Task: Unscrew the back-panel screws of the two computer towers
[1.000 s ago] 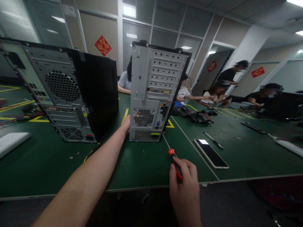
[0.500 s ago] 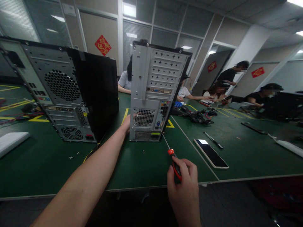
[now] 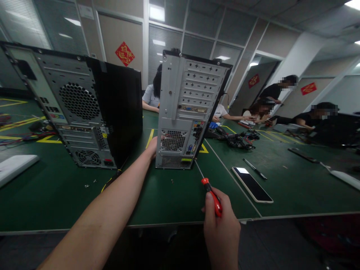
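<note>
A grey computer case point(image 3: 174, 125) stands upright in front of me with its back panel facing me. My right hand point(image 3: 222, 225) is closed round the red and black handle of a screwdriver point(image 3: 215, 202). The tool's thin shaft slants up to the left, and its tip meets the lower right edge of the back panel. My left hand point(image 3: 153, 147) reaches to the left side of the case; its fingers are hidden behind the case, so their grip does not show. A few small screws point(image 3: 172, 181) lie on the green table point(image 3: 163, 202) before the case.
To the left stands a second computer case point(image 3: 81, 108) with a black side panel. A phone point(image 3: 253, 185) and a pen point(image 3: 255, 168) lie at the right. Farther back is a heap of black cables point(image 3: 239, 140). Several people sit or stand beyond the table.
My right hand has turned on the screwdriver handle, showing more of its red side. The tip stays at the case's lower right edge. The whole view has shifted slightly.
</note>
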A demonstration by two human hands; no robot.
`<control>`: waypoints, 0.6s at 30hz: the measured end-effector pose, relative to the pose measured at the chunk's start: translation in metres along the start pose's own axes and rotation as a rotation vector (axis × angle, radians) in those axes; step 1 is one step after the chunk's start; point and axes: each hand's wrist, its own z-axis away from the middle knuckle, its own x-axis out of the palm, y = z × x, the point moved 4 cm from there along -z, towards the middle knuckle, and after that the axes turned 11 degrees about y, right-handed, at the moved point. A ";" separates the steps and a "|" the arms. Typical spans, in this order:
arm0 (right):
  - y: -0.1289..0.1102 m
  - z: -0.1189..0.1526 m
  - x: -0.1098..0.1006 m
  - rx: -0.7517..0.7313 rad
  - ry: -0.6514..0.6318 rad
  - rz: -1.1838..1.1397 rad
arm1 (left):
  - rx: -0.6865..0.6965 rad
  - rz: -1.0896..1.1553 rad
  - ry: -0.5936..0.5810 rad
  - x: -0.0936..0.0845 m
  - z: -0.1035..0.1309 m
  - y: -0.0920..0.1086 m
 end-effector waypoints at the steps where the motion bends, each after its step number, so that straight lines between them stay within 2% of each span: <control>1: 0.000 -0.001 -0.001 -0.025 0.029 0.006 | -0.011 0.012 -0.004 0.000 0.000 -0.001; 4: -0.001 -0.003 -0.003 -0.116 0.103 0.030 | -0.021 0.026 -0.010 0.001 -0.001 -0.002; 8: -0.001 -0.001 -0.002 -0.145 0.054 -0.001 | 0.003 -0.019 -0.011 0.001 -0.001 -0.003; 14: -0.003 0.000 -0.003 -0.083 0.032 0.023 | 0.006 0.005 0.002 0.001 0.000 0.000; 18: 0.004 0.001 -0.002 0.024 0.013 0.052 | -0.020 0.002 -0.012 0.001 -0.003 -0.003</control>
